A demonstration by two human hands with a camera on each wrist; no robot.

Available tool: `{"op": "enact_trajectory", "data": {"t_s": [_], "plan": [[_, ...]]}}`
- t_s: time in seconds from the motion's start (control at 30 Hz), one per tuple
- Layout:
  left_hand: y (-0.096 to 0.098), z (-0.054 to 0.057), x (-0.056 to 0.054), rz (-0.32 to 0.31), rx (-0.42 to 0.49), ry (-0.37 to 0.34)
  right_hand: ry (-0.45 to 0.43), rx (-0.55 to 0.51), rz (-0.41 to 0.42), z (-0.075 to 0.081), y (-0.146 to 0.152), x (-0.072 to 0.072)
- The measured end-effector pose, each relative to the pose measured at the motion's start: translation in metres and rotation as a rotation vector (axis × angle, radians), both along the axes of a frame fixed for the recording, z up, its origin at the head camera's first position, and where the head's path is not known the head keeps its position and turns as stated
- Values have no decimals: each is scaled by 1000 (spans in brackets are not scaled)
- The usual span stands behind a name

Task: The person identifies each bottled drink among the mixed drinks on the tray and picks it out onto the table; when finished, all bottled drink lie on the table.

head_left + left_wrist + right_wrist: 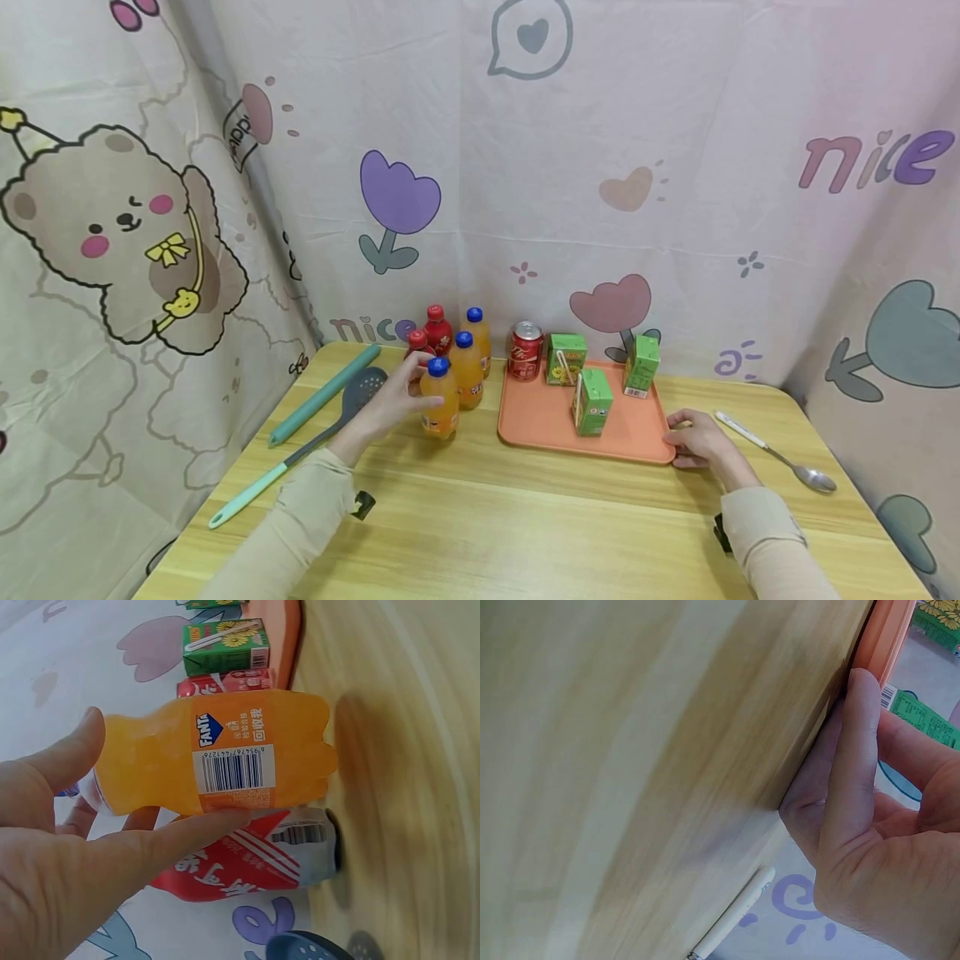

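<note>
My left hand (393,402) holds the front orange Fanta bottle (255,750), which stands upright with a blue cap. One finger lies at its neck, another digit along its side, and more fingertips show behind it. Close behind are two red-capped bottles of cola (437,335) and two more orange soda bottles (468,379). On the right, my right hand (699,442) grips the near right corner of an orange tray (525,421), fingers at its rim. The tray bears a red soda can (525,352) and three green juice boxes (592,404) with straws on some.
Left of the bottles lie a green rolling pin (326,396) and a slotted skimmer (318,437) with a mint handle. A metal spoon (780,454) with a white handle lies right of the tray. A patterned curtain (465,108) hangs behind the wooden table (480,525).
</note>
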State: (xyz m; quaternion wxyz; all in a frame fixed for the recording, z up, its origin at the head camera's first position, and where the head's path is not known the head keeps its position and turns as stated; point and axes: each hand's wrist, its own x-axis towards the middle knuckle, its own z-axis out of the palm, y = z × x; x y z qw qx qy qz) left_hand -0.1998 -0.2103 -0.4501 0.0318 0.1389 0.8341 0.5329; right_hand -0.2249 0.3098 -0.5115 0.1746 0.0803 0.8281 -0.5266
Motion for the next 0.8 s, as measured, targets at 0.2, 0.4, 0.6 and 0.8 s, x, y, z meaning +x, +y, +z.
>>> {"op": "enact_trajectory", "data": {"t_s": [0.2,0.4,0.6,0.8], "plan": [[-1,-9,-1,20,-13,-9,-7,0,-6,-2,2,3],[1,-12,-2,59,-29,-35,1,13,-13,0,4,5],[5,-12,2,89,-78,-20,27,29,-5,-1,2,5],[8,-4,18,222,-213,156,66,37,-6,0,-7,4]]}}
